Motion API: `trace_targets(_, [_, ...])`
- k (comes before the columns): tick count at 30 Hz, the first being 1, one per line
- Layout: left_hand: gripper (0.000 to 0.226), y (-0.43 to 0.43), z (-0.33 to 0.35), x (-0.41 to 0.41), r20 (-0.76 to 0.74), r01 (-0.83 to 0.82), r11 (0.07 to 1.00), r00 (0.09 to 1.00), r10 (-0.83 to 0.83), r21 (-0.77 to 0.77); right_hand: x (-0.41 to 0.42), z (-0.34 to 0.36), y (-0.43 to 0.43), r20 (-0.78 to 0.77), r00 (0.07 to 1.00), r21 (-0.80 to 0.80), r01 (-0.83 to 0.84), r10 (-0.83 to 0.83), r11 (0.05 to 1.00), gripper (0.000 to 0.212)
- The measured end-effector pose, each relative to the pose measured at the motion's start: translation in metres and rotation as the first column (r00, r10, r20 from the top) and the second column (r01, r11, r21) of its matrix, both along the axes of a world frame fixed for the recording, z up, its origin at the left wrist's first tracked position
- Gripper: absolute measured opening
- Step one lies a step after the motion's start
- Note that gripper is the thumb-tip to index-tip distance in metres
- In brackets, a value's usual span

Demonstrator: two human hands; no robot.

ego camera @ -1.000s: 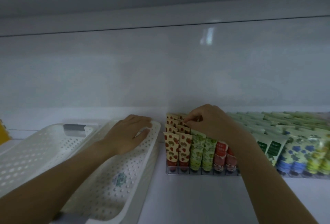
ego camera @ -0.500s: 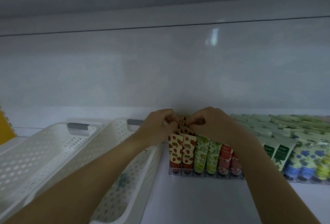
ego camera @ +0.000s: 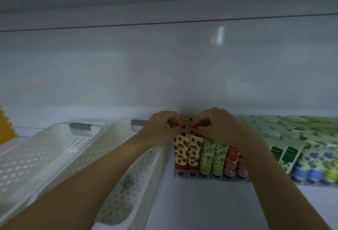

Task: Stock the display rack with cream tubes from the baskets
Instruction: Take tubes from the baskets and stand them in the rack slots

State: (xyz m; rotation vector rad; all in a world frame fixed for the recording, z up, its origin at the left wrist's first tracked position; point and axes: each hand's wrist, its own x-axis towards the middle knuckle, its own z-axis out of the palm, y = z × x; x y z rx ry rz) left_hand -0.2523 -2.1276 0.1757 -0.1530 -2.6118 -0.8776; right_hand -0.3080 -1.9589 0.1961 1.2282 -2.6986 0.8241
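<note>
The white basket (ego camera: 117, 202) beside the clear rack (ego camera: 210, 177) is released, the left hand (ego camera: 161, 129) having crossed to join the right hand (ego camera: 219, 125) at the rearmost strawberry-print tubes (ego camera: 187, 121), both hands' fingers curled, pinching the crimped tops, likely seating the last tubes.

Left grip (ego camera: 161, 126), right grip (ego camera: 217, 126) curled (apparently pinching).

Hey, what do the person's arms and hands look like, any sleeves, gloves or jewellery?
The left forearm and right forearm are bare down to the picture's lower edge, with no sleeve in sight. The left hand and right hand are bare too: no gloves, and no watch, bracelet or ring shows, though the light is dim.
</note>
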Motion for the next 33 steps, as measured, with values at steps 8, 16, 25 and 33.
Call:
trace_targets(8, [0.019, -0.013, 0.010, -0.013, -0.055, -0.058, 0.998, 0.997, 0.056, -0.038, -0.010, -0.002, 0.006, 0.011, 0.988, -0.136, 0.154, -0.154, 0.979, 0.018])
trace_targets(16, [0.020, -0.021, 0.010, -0.026, -0.015, 0.047, 0.961, 0.998, -0.053, -0.271, -0.011, -0.004, 0.001, -0.001, 0.990, -0.089, 0.140, -0.141, 0.986, 0.021])
trace_targets(25, [0.018, -0.023, 0.011, -0.031, 0.043, 0.023, 0.950, 0.999, -0.010, -0.312, -0.015, -0.002, 0.008, 0.010, 0.986, -0.125, 0.168, -0.168, 0.978, 0.017])
trace_targets(33, [0.027, -0.022, 0.019, -0.037, -0.047, 0.003, 0.961, 0.999, -0.017, -0.277, -0.029, 0.002, 0.032, 0.054, 0.963, -0.166, 0.269, -0.263, 0.949, 0.019])
